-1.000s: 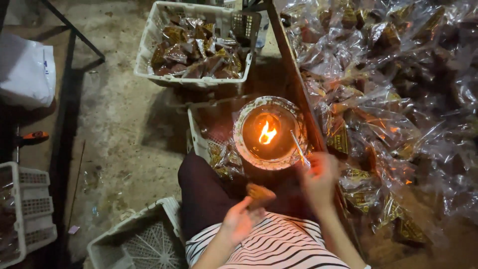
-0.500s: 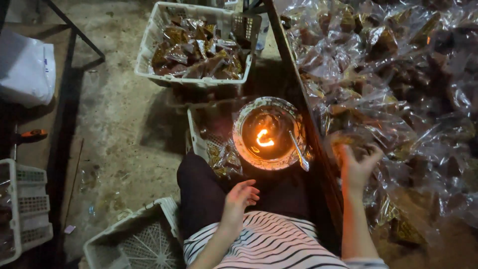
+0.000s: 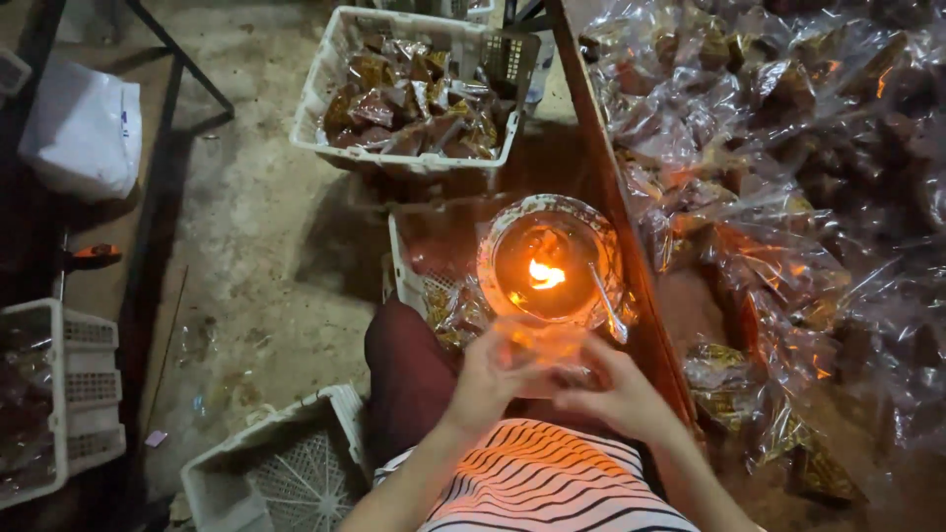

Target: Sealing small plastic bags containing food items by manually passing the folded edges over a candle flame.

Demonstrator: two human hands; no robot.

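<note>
Both hands, left [image 3: 490, 379] and right [image 3: 613, 394], are closed on a small clear plastic packet [image 3: 540, 350], held just beside the round flame-lit metal bowl [image 3: 549, 261], within the flame's reach.

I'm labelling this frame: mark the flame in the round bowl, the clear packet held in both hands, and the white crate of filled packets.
flame [image 3: 543, 275], head view, its bright centre
clear packet [image 3: 540, 347], head view, its middle
white crate [image 3: 394, 161], head view, near rim

Flame bowl [image 3: 549, 271] before hands; packet pile [image 3: 788, 148] right, seemingly.
</note>
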